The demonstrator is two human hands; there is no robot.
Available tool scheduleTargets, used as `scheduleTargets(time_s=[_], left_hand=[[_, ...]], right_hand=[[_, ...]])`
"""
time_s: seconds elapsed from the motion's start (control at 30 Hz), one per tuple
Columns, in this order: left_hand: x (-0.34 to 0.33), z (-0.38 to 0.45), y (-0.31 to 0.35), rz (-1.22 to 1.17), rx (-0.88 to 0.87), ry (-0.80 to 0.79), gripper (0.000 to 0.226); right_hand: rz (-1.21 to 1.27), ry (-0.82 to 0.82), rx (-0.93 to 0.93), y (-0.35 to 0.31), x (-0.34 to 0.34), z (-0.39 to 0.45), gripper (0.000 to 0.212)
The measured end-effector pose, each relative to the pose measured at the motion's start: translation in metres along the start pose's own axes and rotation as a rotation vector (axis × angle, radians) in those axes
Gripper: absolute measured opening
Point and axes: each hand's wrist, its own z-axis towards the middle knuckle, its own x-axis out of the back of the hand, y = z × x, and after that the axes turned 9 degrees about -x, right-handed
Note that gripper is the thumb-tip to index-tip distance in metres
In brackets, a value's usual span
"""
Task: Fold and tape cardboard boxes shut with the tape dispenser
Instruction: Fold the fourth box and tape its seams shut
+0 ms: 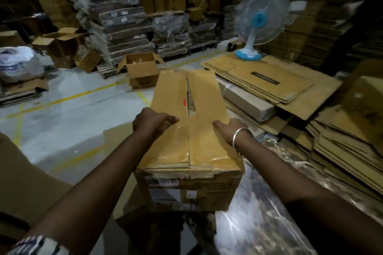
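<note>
Head view: cardboard box (189, 130) sits dead centre on a stack, top flaps folded down with a gap at the seam, left hand (152, 121) and right hand (232, 129) pressing flat on them, fingers roughly straight.

A matt brown cardboard box (189, 130) carries glossy clear tape near its front edge and paper labels on its side. A polished metal bangle (240, 135) shines at the right wrist. Shiny crinkled plastic wrap (259, 213) covers the stack alongside; a plastic fan (259, 25) stands on rough flattened cardboard (267, 78). The floor (72, 120) looks smooth and painted.
</note>
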Motion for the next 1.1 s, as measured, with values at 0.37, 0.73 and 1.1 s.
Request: scheduleTargets(time_s=[0.37, 0.73, 1.1], left_hand=[[-0.172, -0.165, 0.073, -0.05, -0.247, -0.278, 0.057], [-0.261, -0.262, 0.084, -0.086, -0.429, -0.639, 0.056], [-0.289, -0.234, 0.087, -0.028, -0.629, -0.844, 0.1]], right_hand=[[0.136, 0.297, -0.346, 0.236, 0.095, -0.083, 0.054], [0.222, 0.459, -0.632, 0.371, 0.092, -0.159, 0.063], [0.338, 0.599, -0.585, 0.376, 0.091, -0.149, 0.087]])
